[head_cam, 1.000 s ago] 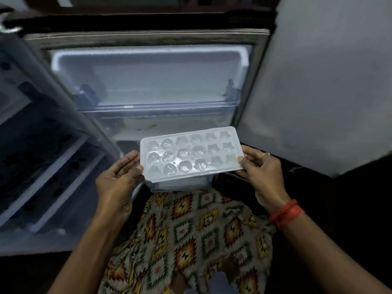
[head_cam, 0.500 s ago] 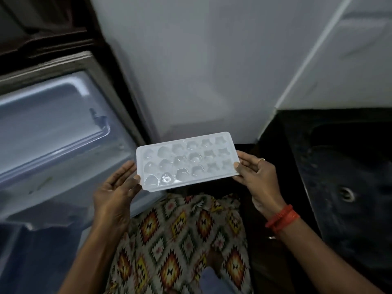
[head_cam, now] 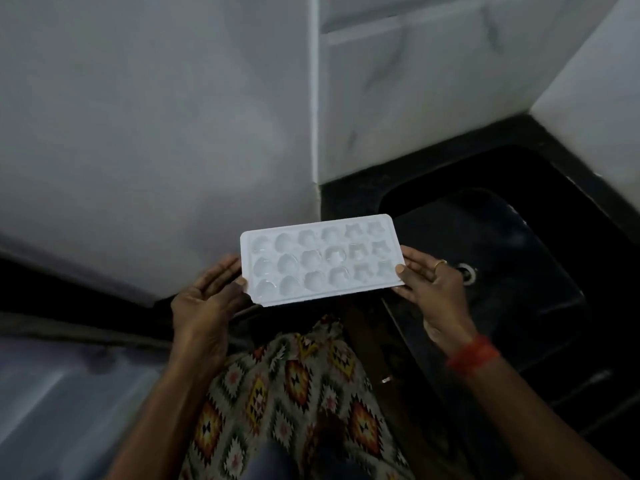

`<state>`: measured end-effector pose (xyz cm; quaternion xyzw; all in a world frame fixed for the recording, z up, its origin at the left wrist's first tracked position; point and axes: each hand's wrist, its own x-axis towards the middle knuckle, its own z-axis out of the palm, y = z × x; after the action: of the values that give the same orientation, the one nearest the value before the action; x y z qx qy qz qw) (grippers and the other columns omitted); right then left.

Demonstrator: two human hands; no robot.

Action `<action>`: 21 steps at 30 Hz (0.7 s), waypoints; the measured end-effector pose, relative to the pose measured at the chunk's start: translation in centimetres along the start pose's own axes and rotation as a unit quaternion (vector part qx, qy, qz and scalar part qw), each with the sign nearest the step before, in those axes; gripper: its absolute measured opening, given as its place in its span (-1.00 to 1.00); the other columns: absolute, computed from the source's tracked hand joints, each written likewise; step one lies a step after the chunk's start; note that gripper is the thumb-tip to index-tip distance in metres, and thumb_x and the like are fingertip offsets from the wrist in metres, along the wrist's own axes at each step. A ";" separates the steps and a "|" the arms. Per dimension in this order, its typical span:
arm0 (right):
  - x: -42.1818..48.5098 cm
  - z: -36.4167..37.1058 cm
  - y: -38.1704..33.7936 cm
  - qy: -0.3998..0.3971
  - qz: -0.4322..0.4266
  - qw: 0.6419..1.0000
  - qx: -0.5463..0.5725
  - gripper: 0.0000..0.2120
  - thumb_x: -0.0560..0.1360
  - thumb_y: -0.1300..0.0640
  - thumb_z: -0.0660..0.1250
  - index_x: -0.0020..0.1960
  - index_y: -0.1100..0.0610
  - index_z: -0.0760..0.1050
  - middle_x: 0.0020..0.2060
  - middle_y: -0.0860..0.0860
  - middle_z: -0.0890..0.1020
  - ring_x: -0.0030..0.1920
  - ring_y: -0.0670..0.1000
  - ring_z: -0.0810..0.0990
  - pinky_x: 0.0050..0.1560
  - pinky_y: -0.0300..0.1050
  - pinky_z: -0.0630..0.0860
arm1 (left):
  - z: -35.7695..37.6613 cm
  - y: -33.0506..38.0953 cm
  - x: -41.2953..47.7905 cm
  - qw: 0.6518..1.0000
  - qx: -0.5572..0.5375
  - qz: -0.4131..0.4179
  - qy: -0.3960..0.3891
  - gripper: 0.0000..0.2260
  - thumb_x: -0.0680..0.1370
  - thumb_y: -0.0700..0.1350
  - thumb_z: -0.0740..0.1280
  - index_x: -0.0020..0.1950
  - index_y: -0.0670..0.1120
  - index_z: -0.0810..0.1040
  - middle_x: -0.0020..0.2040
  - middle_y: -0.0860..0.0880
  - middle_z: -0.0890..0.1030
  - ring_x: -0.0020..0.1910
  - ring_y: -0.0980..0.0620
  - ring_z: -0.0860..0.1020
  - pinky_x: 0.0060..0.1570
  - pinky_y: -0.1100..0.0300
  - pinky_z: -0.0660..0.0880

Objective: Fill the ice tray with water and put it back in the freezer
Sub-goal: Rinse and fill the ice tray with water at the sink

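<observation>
Clamping the ice tray [head_cam: 322,261] at 2 ends, my left hand [head_cam: 207,299] and right hand [head_cam: 431,289] hold it level. I should carry it flat, right, to the sink [head_cam: 519,251].

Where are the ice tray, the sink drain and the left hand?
ice tray [head_cam: 321,261], head view, middle row of cups.
sink drain [head_cam: 468,274], head view, its visible metal rim.
left hand [head_cam: 207,299], head view, middle of the hand.
</observation>
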<state>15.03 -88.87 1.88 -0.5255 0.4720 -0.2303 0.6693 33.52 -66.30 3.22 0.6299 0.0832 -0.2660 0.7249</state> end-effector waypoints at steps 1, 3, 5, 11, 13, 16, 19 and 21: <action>0.5 -1.1 -0.2 0.015 -0.001 1.000 0.003 -0.69 0.55 0.36 0.34 0.26 0.19 0.54 0.04 0.05 0.68 -0.03 -0.11 0.69 -0.19 -0.28 0.61 | 1.6 -0.1 0.5 1.000 0.003 -0.010 -0.015 -0.70 0.56 -0.44 0.36 0.16 -0.11 0.63 0.05 -0.03 0.76 -0.06 0.10 0.74 -0.21 0.31 0.64; 1.4 -3.3 -0.7 0.049 -0.001 0.999 0.011 -0.70 0.55 0.36 0.33 0.26 0.18 0.54 0.04 0.04 0.68 -0.02 -0.12 0.69 -0.20 -0.28 0.61 | 4.7 -0.5 1.5 0.999 0.013 -0.025 -0.046 -0.72 0.57 -0.44 0.35 0.13 -0.10 0.64 0.01 -0.01 0.77 -0.08 0.09 0.75 -0.22 0.30 0.64; 1.9 -5.2 -0.8 0.079 -0.002 0.997 0.019 -0.72 0.56 0.36 0.33 0.23 0.16 0.56 0.02 0.02 0.68 -0.05 -0.14 0.69 -0.19 -0.28 0.62 | 7.5 -0.7 2.3 0.996 0.025 -0.035 -0.075 -0.72 0.57 -0.45 0.34 0.12 -0.12 0.64 -0.03 0.00 0.77 -0.08 0.10 0.75 -0.21 0.30 0.64; 2.4 -10.1 -0.7 0.183 0.002 0.982 0.040 -0.73 0.56 0.35 0.34 0.22 0.15 0.56 0.04 0.06 0.68 0.02 -0.08 0.68 -0.14 -0.22 0.62 | 15.4 -1.8 4.5 0.981 0.072 -0.062 -0.167 -0.69 0.57 -0.46 0.33 0.23 -0.19 0.62 0.11 -0.07 0.73 0.02 0.04 0.72 -0.09 0.25 0.68; 2.3 -11.3 -0.7 0.213 0.008 0.976 0.053 -0.71 0.55 0.35 0.33 0.25 0.17 0.56 0.08 0.11 0.67 0.08 0.00 0.67 -0.04 -0.12 0.62 | 17.9 -2.0 5.1 0.974 0.088 -0.068 -0.199 -0.65 0.56 -0.47 0.33 0.31 -0.22 0.59 0.15 -0.11 0.71 0.07 0.00 0.69 -0.06 0.24 0.68; 1.9 -12.5 -0.7 0.254 0.014 0.965 0.067 -0.71 0.56 0.35 0.33 0.25 0.17 0.55 0.09 0.12 0.67 0.08 0.00 0.67 -0.01 -0.11 0.63 | 21.2 -2.2 6.0 0.961 0.108 -0.083 -0.242 -0.66 0.56 -0.47 0.33 0.29 -0.20 0.59 0.19 -0.15 0.69 0.09 -0.03 0.67 -0.08 0.24 0.67; 1.5 -13.0 -0.7 0.290 0.018 0.953 0.087 -0.72 0.57 0.37 0.30 0.26 0.19 0.54 0.01 0.07 0.67 -0.05 -0.12 0.68 -0.15 -0.28 0.63 | 24.1 -2.5 6.8 0.942 0.140 -0.101 -0.287 -0.67 0.57 -0.46 0.34 0.27 -0.19 0.59 0.24 -0.18 0.67 0.15 -0.07 0.65 -0.10 0.27 0.66; 1.2 -13.1 -0.6 0.315 0.025 0.943 0.106 -0.71 0.57 0.37 0.30 0.28 0.22 0.52 0.01 0.08 0.67 -0.02 -0.06 0.67 -0.13 -0.26 0.65 | 25.8 -2.7 7.3 0.930 0.165 -0.102 -0.312 -0.66 0.57 -0.46 0.34 0.30 -0.22 0.59 0.25 -0.19 0.66 0.11 -0.05 0.66 -0.14 0.29 0.65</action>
<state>4.23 -96.41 1.93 -0.3399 0.6447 -0.4158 0.5440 32.82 -93.19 2.49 0.6141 -0.1281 -0.5318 0.5689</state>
